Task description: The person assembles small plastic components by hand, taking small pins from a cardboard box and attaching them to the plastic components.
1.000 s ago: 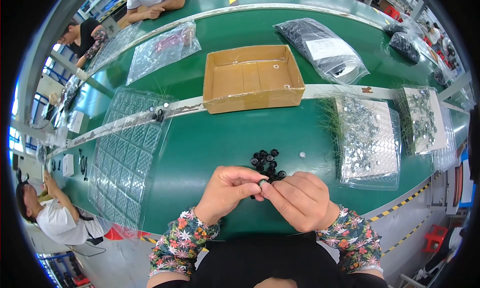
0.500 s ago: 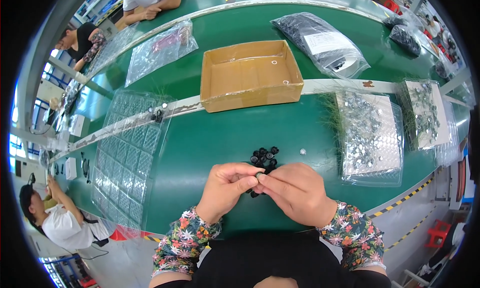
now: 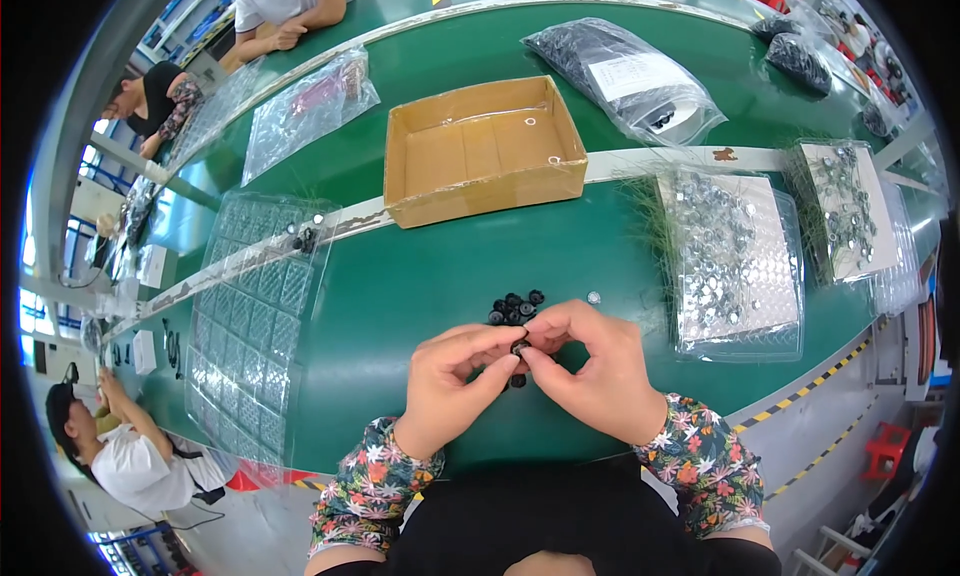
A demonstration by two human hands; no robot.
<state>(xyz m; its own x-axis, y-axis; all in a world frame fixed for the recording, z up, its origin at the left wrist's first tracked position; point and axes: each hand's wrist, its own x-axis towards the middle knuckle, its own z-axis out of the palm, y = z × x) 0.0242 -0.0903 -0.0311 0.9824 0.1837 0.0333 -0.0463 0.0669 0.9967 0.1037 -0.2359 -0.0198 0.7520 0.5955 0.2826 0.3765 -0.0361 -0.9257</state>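
Between the fingertips of both hands is a small round black part [image 3: 519, 347], pinched from either side above the green table. My left hand [image 3: 458, 381] closes thumb and forefinger on it. My right hand [image 3: 597, 368] grips it from the other side, thumb below and fingers above. Just beyond the fingertips lies a small heap of similar black round parts [image 3: 513, 309], partly hidden by my hands. Another black part [image 3: 518, 380] shows beneath them. A single small clear piece [image 3: 594, 298] rests right of the heap.
An open cardboard box [image 3: 485, 194] stands ahead. Clear moulded trays [image 3: 240, 326] lie at left. At right, a tray of small shiny pieces with green strands [image 3: 715, 266] sits beside a similar one [image 3: 845, 216]. Farther off is a plastic bag of black parts [image 3: 620, 76]. Other people sit at left.
My right fingers have shifted upward and bowed apart from the thumb around the part, which now shows its black side. The whole view has shifted slightly.
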